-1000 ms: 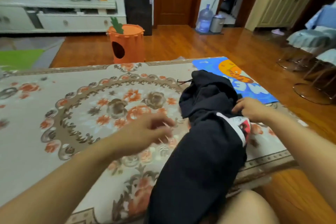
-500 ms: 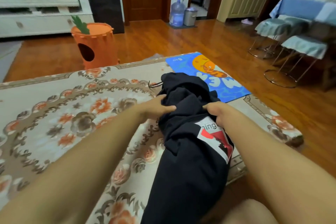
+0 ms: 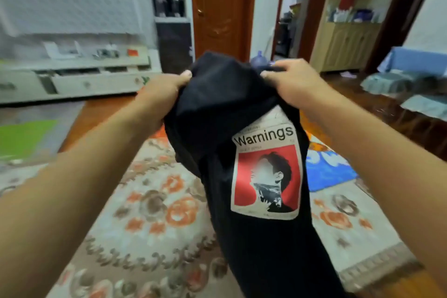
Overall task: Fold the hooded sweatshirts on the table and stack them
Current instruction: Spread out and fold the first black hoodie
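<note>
1. Floral tablecloth point(image 3: 150, 213): patterned cloth over the table, spread beneath and to both sides of the sweatshirt; serves as the laying-out surface.
2. Black hooded sweatshirt point(image 3: 254, 249): lifted above the tablecloth, hanging bunched in a long column from the two hands down toward the lower edge of view. Soft, limp, moderately weighty by the look of the drape; no stiffness, unlikely to slip. Probably best taken at the shoulder seams or hem corners so that the body falls flat; present hold looks to be on gathered cloth near the top, exact part not discernible.
3. Blue printed mat point(image 3: 326, 172): lying on the tablecloth, just right of the sweatshirt, partly hidden behind it.
4. Printed patch point(image 3: 266, 172): white-bordered label reading "Warnings" with red panel, on the sweatshirt's facing side, below the right hand.
5. Left hand point(image 3: 162, 89): at the sweatshirt's upper left edge, fingers curled into the fabric, thumb on top, gripping.
6. Right hand point(image 3: 290, 80): at the sweatshirt's upper right edge, fingers curled round a gather of cloth, gripping.
7. Folding not yet begun; no stack visible.
</note>
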{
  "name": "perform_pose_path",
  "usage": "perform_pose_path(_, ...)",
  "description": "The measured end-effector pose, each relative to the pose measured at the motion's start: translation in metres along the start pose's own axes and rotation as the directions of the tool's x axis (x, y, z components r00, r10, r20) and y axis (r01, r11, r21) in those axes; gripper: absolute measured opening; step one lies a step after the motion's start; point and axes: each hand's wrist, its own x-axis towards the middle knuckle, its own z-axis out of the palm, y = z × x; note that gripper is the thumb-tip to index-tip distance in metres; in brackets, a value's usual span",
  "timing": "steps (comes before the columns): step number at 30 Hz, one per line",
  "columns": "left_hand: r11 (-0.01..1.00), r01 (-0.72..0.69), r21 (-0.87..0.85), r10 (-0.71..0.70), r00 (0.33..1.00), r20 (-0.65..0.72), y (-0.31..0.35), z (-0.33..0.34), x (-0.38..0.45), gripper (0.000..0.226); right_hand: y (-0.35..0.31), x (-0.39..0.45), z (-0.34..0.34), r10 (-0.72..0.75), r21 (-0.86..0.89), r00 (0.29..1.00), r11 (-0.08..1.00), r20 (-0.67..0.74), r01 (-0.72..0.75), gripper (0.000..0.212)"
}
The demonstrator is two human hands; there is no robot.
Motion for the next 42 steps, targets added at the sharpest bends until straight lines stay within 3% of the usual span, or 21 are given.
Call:
perform_pose_path(2,0.999,-0.018,0.038,0.018,1.000,-0.012,0.037,-0.040,0.002,0.026,-0.035,0.014,0.006,0.004,0.105,1.000,0.994,0.012,-0.005,0.027)
perform_pose_path(5,0.966,-0.051,0.254,0.069,0.996,-0.061,0.073,-0.092,-0.002,0.041,-0.077,0.017,0.031,-0.025,0.171,0.999,0.985,0.041,0.018,0.036)
perform_pose_path(6,0.910,-0.072,0.409,0.116,0.990,-0.083,0.072,-0.107,-0.004,0.041,-0.083,0.016,0.045,-0.016,0.141,0.998,0.990,0.058,0.008,0.037)
perform_pose_path(8,0.688,-0.056,0.724,0.218,0.967,-0.132,0.052,-0.132,-0.014,0.036,-0.089,0.005,0.082,0.035,-0.025,0.982,0.999,0.183,-0.031,0.038)
perform_pose_path(10,0.573,0.061,0.818,0.177,0.965,-0.196,0.006,-0.154,-0.031,0.038,-0.080,-0.015,0.118,0.108,-0.154,0.960,0.986,0.258,-0.069,0.038)
perform_pose_path(15,0.625,0.364,0.690,-0.068,0.906,-0.417,-0.128,-0.188,-0.121,0.036,-0.019,-0.055,0.176,0.313,-0.146,0.879,0.949,0.361,-0.279,0.018)
perform_pose_path(18,0.646,0.549,0.531,-0.138,0.768,-0.625,-0.162,-0.224,-0.171,0.037,-0.004,-0.068,0.184,0.324,-0.179,0.859,0.945,0.397,-0.273,0.016)
perform_pose_path(21,0.538,0.703,0.465,-0.199,0.642,-0.740,-0.173,-0.265,-0.205,0.037,0.005,-0.079,0.192,0.350,-0.268,0.787,0.933,0.509,-0.242,0.019)
perform_pose_path(23,0.461,0.692,0.556,-0.158,0.681,-0.715,-0.172,-0.267,-0.218,0.051,0.008,-0.086,0.205,0.300,-0.362,0.732,0.929,0.611,-0.079,0.042)
perform_pose_path(26,0.457,0.465,0.759,-0.049,0.865,-0.500,-0.170,-0.235,-0.224,0.054,0.011,-0.103,0.242,0.234,-0.407,0.657,0.906,0.716,0.121,0.075)
perform_pose_path(28,0.463,0.393,0.795,-0.149,0.918,-0.367,-0.177,-0.207,-0.228,0.066,0.019,-0.106,0.275,0.233,-0.450,0.668,0.877,0.707,0.170,0.086)
perform_pose_path(30,0.453,0.430,0.781,-0.342,0.893,-0.294,-0.193,-0.183,-0.237,0.074,0.030,-0.108,0.306,0.256,-0.499,0.642,0.835,0.723,0.229,0.085)
perform_pose_path(32,0.395,0.462,0.794,-0.450,0.851,-0.271,-0.207,-0.170,-0.247,0.070,0.031,-0.117,0.319,0.326,-0.564,0.624,0.794,0.710,0.227,0.066)
perform_pose_path(33,0.355,0.449,0.820,-0.434,0.856,-0.282,-0.213,-0.168,-0.250,0.061,0.035,-0.122,0.321,0.349,-0.600,0.648,0.771,0.677,0.212,0.056)
perform_pose_path(35,0.310,0.433,0.846,-0.372,0.874,-0.311,-0.217,-0.171,-0.248,0.035,0.031,-0.120,0.313,0.324,-0.662,0.763,0.729,0.559,0.175,0.040)
perform_pose_path(38,0.353,0.438,0.827,-0.347,0.882,-0.319,-0.212,-0.184,-0.234,0.018,0.015,-0.092,0.298,0.248,-0.627,0.901,0.778,0.357,0.035,0.021)
perform_pose_path(40,0.425,0.470,0.773,-0.260,0.882,-0.394,-0.200,-0.195,-0.224,0.018,-0.005,-0.071,0.292,0.218,-0.579,0.891,0.813,0.397,0.060,0.024)
perform_pose_path(42,0.552,0.504,0.665,-0.115,0.835,-0.537,-0.183,-0.207,-0.219,0.020,-0.020,-0.065,0.296,0.181,-0.485,0.776,0.857,0.604,0.178,0.058)
